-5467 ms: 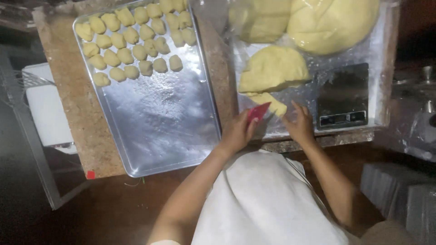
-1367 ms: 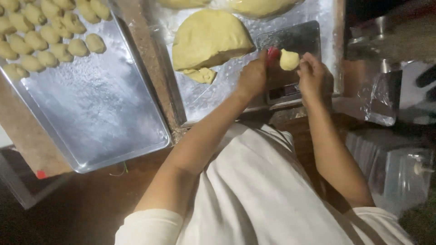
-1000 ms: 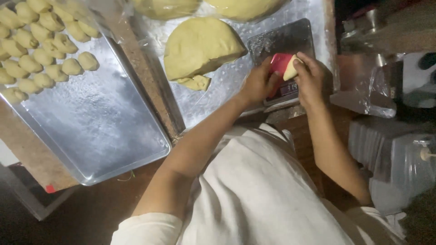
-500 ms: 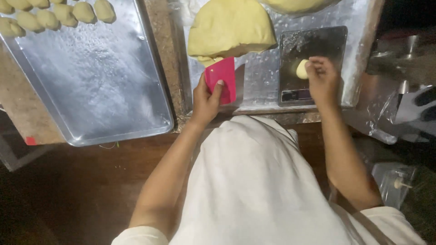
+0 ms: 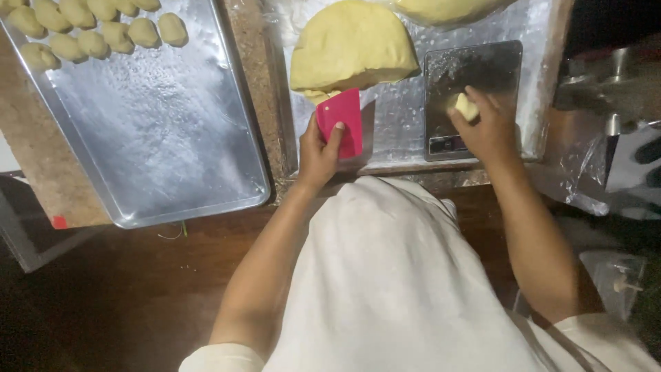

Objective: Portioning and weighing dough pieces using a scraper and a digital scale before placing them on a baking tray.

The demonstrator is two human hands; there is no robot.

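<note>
On a dim, film-covered counter [image 5: 406, 117], left hand [image 5: 318, 153] grips a pink scraper [image 5: 341, 120]; right hand [image 5: 487, 127] pinches dough piece [image 5: 467, 107].

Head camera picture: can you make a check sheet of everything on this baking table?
Surface: foil-covered counter, floury.
Job's things: big dough lump; pink scraper; small dough piece over the dark scale; metal tray with dough balls at its far end.
Clutter: crumpled plastic wrap at right.
Grippers: left hand holds the scraper; right hand holds the small piece on the scale.
Cables: nothing seen.
Surroundings: dark floor, metal machine at right.
</note>
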